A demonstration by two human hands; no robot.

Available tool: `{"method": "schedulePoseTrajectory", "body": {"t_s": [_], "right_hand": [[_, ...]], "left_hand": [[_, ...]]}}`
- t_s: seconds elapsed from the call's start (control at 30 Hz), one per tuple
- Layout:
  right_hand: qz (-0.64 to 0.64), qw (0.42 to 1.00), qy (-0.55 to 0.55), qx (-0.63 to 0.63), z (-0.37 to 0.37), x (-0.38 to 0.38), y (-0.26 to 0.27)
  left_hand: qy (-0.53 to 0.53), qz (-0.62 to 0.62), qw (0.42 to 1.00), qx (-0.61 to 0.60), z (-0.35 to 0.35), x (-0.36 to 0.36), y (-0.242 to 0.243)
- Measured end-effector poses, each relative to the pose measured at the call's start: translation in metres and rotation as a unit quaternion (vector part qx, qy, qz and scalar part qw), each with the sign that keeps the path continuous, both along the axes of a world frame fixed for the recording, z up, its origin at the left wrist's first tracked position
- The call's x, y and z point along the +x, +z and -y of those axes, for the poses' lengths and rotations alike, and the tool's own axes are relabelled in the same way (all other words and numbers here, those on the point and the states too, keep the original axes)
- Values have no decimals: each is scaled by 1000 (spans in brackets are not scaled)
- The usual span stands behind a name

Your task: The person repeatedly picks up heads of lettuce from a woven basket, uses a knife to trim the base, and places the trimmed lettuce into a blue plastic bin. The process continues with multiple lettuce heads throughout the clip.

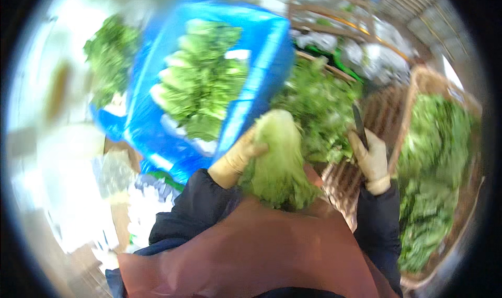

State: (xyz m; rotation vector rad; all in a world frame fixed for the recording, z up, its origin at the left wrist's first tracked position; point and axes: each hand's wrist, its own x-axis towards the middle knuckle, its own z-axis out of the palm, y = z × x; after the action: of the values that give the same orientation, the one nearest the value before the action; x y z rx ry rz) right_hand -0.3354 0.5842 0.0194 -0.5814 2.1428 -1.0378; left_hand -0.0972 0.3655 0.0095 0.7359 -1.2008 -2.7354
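My gloved left hand [241,154] grips a head of leafy lettuce [276,152], its pale base up and its leaves hanging down before a reddish-brown apron. On the right, my gloved right hand [370,154] is closed on a knife [358,125] with its dark blade pointing up. Between and beyond the hands lies a heap of loose green leaves [323,109]. Left of that heap, a container lined with blue plastic [255,78] holds rows of lettuce heads [200,78], their pale bases mostly toward its left side.
A long crate [410,117] at the right holds many leafy greens [435,152]. Another leafy bunch [111,58] lies left of the blue liner. Filled clear plastic bags [372,60] and a brown slatted rack [333,25] stand at the back. White plastic [149,207] lies lower left.
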Motion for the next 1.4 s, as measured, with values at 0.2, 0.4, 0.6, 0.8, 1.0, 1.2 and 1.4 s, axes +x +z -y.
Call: {"method": "schedulePoseTrajectory", "body": {"t_s": [0.2,0.4,0.6,0.8,1.0,1.2,1.4], "right_hand": [[161,974,152,37,77,69,-6],[183,960,208,38,92,113,-44],[148,978,147,17,54,115,-29],[-262,939,-212,75,-108,38,6],[-458,693,-441,339,-286,-76,107],[-417,787,-295,347,-259,-49,94],[-349,877,-304,126,-249,29,86]], "left_hand": [[318,324,873,-176,205,211,-48],[487,304,716,-397,280,220,-192],[371,123,870,-301,299,228,-225],[349,480,518,-616,308,179,-168],[179,36,736,-652,71,-96,-63],[-234,-219,895,-310,-217,-265,-19],[-283,-231,930,52,-320,-342,-54]]}}
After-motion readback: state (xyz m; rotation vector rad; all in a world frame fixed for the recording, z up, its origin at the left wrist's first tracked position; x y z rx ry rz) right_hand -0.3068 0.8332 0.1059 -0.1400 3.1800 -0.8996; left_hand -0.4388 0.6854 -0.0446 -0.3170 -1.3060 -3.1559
